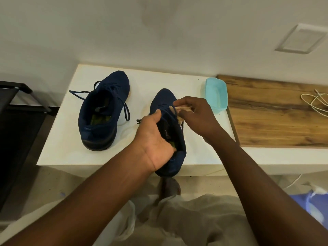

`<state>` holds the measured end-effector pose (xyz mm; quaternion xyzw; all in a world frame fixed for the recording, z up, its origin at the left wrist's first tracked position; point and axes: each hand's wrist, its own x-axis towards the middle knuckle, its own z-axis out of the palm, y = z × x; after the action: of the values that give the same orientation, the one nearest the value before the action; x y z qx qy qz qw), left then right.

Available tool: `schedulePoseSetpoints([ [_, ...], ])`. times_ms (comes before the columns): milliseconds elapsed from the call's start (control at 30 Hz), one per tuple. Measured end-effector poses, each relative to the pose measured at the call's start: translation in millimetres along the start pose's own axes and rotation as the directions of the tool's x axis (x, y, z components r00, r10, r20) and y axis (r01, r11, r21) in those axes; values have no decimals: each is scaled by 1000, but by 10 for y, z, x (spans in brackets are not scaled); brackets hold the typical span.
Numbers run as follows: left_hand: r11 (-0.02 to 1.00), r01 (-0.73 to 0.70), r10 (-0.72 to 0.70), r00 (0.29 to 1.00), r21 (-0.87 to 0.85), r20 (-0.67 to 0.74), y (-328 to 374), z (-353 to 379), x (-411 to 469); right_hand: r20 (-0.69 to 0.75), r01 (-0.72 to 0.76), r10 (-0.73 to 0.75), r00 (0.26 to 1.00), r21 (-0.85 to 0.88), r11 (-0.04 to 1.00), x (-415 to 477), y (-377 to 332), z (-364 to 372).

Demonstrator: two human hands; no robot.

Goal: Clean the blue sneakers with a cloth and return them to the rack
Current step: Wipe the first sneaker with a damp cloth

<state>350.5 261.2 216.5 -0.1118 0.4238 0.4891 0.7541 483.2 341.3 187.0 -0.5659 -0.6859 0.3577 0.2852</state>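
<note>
White table (62, 139): left hand (154, 137) grips navy sneaker (163, 98) (laces (167, 113) loose), right hand (197, 116) pinches cloth (184, 109).

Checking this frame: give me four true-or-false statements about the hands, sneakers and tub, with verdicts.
1. The left hand grips the nearer sneaker at its opening. True.
2. The right hand pinches a cloth against that sneaker's laces. True.
3. The other sneaker is on the rack. False: it stands on the white table.
4. The blue tub sits left of both sneakers. False: it is to their right, at the table's edge.
</note>
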Motion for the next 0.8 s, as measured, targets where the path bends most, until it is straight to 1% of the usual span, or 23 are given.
schedulePoseSetpoints([
  [67,999,-31,32,998,14,-53,-35,39,78,5,32,-32,999,31,999,-9,-27,-1],
  [100,999,-47,49,996,26,-69,-50,58,115,37,61,-62,997,38,997,-25,-48,-15],
  [167,996,-83,86,993,35,-85,-56,68,181,167,114,-116,979,17,993,-74,-104,-47],
  [267,991,-129,130,991,33,-38,-23,42,226,391,173,-139,910,-53,984,-160,-222,-120],
  [333,988,-151,152,988,27,-16,-2,13,239,489,193,-130,862,-81,978,-178,-292,-183],
  [367,986,-161,161,987,43,-20,-3,11,244,506,185,-114,855,-91,978,-183,-311,-223],
  [400,984,-170,172,985,57,-33,-8,11,251,488,170,-101,867,-99,980,-183,-319,-262],
  [433,981,-178,182,982,71,-52,-11,16,255,419,157,-101,902,-102,982,-181,-308,-293],
  [467,979,-187,193,979,83,-66,-10,18,260,292,145,-109,950,-105,984,-163,-269,-318],
  [500,976,-195,202,977,95,-68,-12,16,256,124,128,-115,986,-106,986,-134,-212,-331],
  [533,972,-204,212,975,113,-61,-20,10,255,-45,99,-103,994,-93,991,-103,-154,-336],
  [567,967,-211,219,974,140,-48,-33,6,246,-169,61,-70,983,-57,997,-70,-112,-324],
  [600,959,-213,223,974,185,-36,-51,8,232,-222,33,-33,975,-4,999,-40,-87,-291],
  [633,948,-205,218,976,243,-25,-85,17,222,-209,19,-13,978,27,999,-24,-76,-249],
  [667,932,-194,206,978,306,-9,-115,42,197,-149,16,-14,989,12,1000,-25,-82,-197],
  [733,904,-188,200,980,384,9,-137,88,140,19,54,-52,998,-103,993,-85,-143,-127],
  [800,892,-190,203,979,410,13,-116,95,147,151,143,-113,982,-201,969,-145,-192,-127],
])
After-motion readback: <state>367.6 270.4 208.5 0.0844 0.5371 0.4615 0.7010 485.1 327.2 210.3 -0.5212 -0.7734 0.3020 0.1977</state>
